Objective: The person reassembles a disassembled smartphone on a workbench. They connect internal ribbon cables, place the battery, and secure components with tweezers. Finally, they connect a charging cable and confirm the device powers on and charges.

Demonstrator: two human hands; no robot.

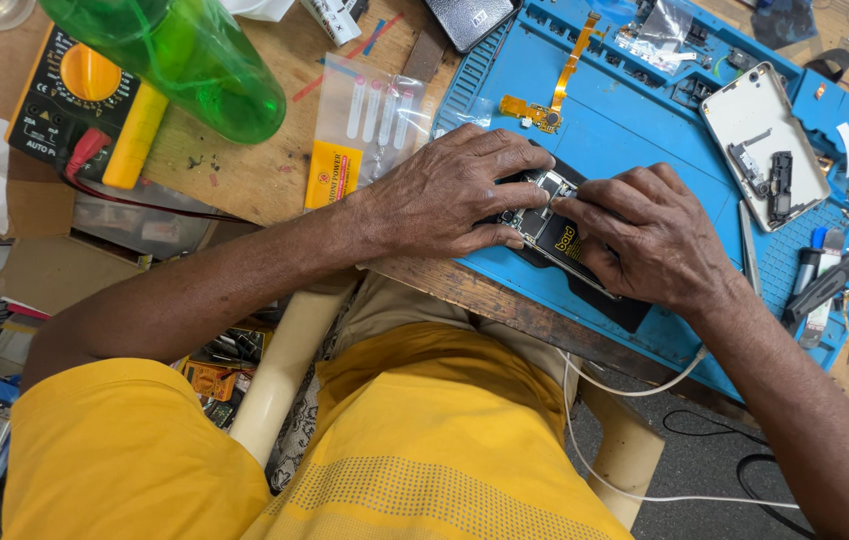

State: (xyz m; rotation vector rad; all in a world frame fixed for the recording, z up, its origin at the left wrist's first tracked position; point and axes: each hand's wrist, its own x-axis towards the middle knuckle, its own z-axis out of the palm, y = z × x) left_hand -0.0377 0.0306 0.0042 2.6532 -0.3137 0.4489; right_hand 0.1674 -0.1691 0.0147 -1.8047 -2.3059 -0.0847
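Opened phone (552, 228), back cover off, lies on the blue mat (634, 130) at the near edge of the wooden surface (244, 170). Board and black battery exposed.

Left hand (444, 195) lies flat over the phone's upper end, fingers spread and pressing it down. Right hand (644, 235) sits over the lower end; thumb and forefinger pinched narrow at a point on the board. Cannot tell whether they hold a part or a fine tool.

Progress, judged: disassembly well along. Removed pale housing (764, 140) lies apart on the mat, as does a loose orange flex cable (554, 85). Internals remain in the phone.

Count: one opened phone, one housing, one flex cable seen. One yellow multimeter (84, 95), one green bottle (184, 55), one clear packet (364, 130) on the surface.
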